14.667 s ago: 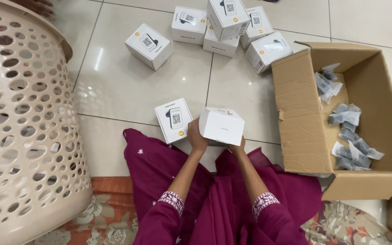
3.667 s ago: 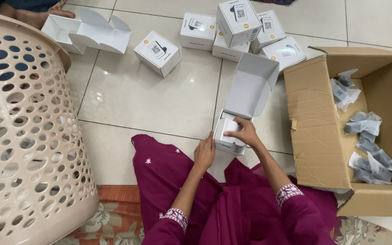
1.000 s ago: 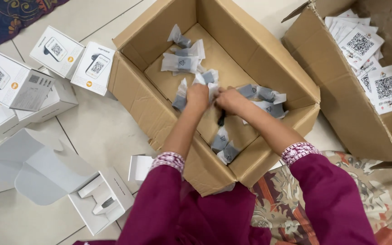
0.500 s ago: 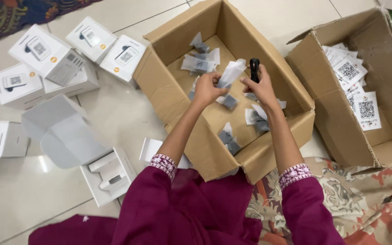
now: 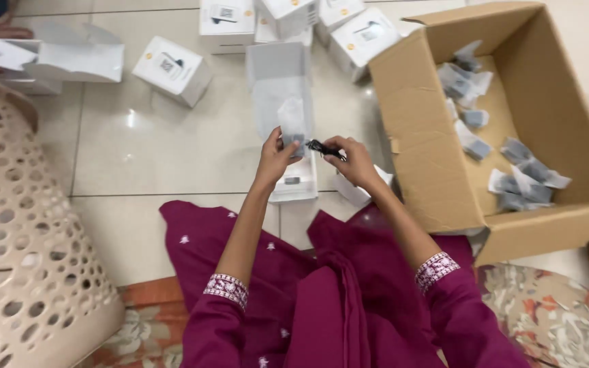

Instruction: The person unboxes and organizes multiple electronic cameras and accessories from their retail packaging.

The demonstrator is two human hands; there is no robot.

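My left hand (image 5: 275,155) pinches a small clear plastic bag (image 5: 292,123) and holds it upright over the floor. My right hand (image 5: 354,161) grips a small black part (image 5: 320,146), whose tip sits at the bag's lower end. Both hands hover above an open white box (image 5: 282,92) with its lid standing up and a white insert tray (image 5: 295,187) just below my fingers. To the right stands a big open cardboard box (image 5: 423,170) holding several small grey bagged pieces (image 5: 521,182).
Several closed white boxes (image 5: 172,68) lie on the tiled floor beyond my hands. A beige perforated laundry basket (image 5: 22,252) fills the left side. Another person's hand (image 5: 1,31) and an opened white box (image 5: 80,61) are at the top left. A patterned rug (image 5: 567,320) lies under me.
My hands have come out of the cardboard box with the bag and the black part, and moved left over the open white box. My view has swung back to the floor.
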